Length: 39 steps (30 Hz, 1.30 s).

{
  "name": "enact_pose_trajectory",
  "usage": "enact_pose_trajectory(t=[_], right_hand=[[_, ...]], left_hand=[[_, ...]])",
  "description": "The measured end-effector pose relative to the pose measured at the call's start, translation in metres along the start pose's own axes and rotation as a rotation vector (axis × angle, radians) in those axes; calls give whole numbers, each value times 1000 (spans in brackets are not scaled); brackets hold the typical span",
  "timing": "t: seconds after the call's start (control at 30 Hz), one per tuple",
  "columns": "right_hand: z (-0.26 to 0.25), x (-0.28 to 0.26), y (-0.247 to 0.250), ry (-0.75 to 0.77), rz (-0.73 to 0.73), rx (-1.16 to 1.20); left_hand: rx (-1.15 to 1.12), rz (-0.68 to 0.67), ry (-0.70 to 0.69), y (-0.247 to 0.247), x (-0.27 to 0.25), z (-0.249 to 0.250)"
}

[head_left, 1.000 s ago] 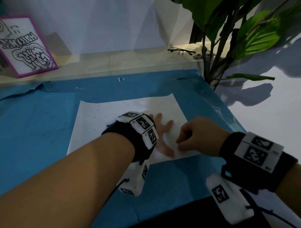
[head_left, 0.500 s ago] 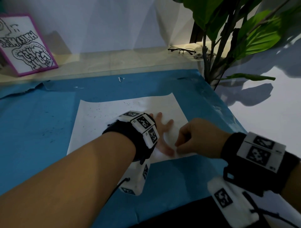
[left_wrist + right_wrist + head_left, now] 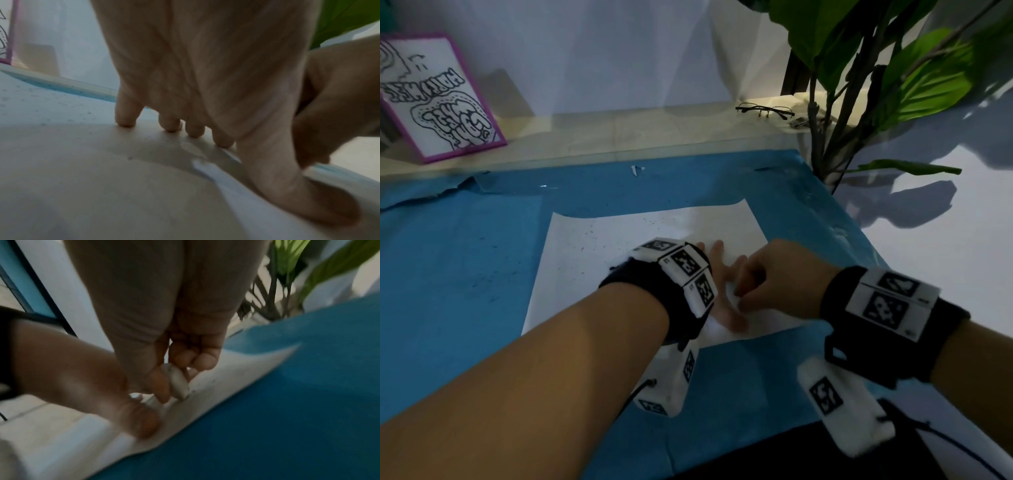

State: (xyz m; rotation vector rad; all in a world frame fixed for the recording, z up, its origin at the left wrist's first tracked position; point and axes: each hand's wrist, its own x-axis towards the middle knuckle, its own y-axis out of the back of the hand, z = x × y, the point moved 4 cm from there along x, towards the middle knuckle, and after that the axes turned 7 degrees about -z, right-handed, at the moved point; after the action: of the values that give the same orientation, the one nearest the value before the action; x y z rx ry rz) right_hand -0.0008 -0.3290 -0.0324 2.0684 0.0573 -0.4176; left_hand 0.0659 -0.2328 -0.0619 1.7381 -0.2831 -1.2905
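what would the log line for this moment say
left hand: flat, pressing paper | right hand: pinching small white piece against paper | under paper: blue mat

The large white paper sheet looks matt and smooth, dusted with fine dark specks. Under it, the thin blue desk covering is creased and matt, with a faint sheen near its far edge. The small whitish lump looks rubbery, smooth and grey-smudged. The broad green plant leaves are glossy.

Room left of the paper over blue mat; plant blocks right.
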Motion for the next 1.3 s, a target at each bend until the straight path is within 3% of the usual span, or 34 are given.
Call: enact_pose_trajectory(t=[0.17, 0.3, 0.43, 0.57, 0.73, 0.8, 0.9, 0.97, 1.07, 1.17, 1.23, 1.3], right_hand=[[12, 9, 18, -55, 117, 62], [-2, 5, 1, 37, 2, 24], [14, 17, 21, -49, 122, 39], [8, 14, 5, 3, 56, 59], [24, 21, 25, -85, 196, 140], [27, 19, 18, -81, 311, 409], [37, 8, -10, -109, 521, 1124], [47, 2, -25, -162, 657, 1367], [52, 0, -32, -145, 820, 1554], [55, 1, -32, -126, 898, 1664], [56, 3, -33, -109, 869, 1714], [56, 3, -33, -125, 828, 1711]], left_hand=[[-14, -8, 4, -1, 1, 2], [-24, 1, -9, 0, 0, 1], [-59, 3, 12, -2, 2, 0], [-76, 10, 9, 0, 3, -1], [-102, 3, 11, -2, 3, -1], [-129, -2, 1, -3, 3, -3], [-111, 2, 20, -5, 2, -1], [-88, 15, 13, -2, -7, 9], [85, 90, -152, 2, -25, 37], [285, 43, -353, -13, -31, 54], [280, 25, -294, -15, -21, 38], [104, 82, -27, -1, -6, 5]])
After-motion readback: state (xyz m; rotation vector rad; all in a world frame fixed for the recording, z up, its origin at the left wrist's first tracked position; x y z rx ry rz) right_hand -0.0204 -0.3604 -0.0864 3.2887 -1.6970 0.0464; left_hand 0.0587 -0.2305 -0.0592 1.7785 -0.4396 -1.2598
